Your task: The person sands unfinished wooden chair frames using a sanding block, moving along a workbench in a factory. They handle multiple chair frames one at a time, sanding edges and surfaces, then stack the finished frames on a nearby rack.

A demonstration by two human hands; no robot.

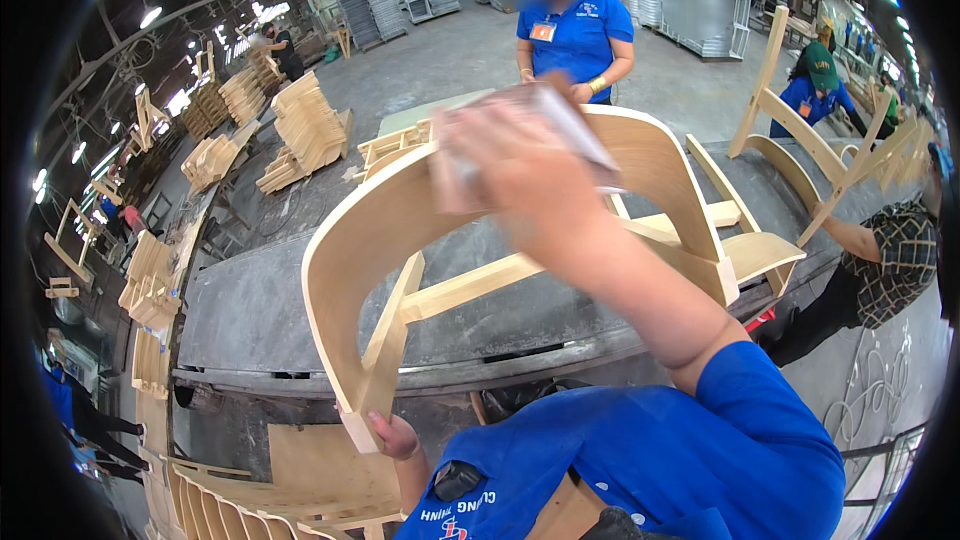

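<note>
A pale wooden chair frame (345, 260) with a wide curved back band stands tilted on the grey table in front of me. Near its lower left end, my left hand (396, 436) grips the frame, with only the thumb and part of the hand showing. My right hand (505, 155), smeared by motion, presses on the top of the curved band. Under its fingers is a folded brown and pale sheet that looks like sandpaper (585, 130). A straight wooden rail (470, 288) and slanted legs show below the band.
Across the grey table (250, 310) stands a person in a blue shirt (575, 35). More chair frames (810, 140) and other workers are at the right. Stacks of curved wooden parts (305, 130) lie at the left. Below me are several nested curved parts (225, 510).
</note>
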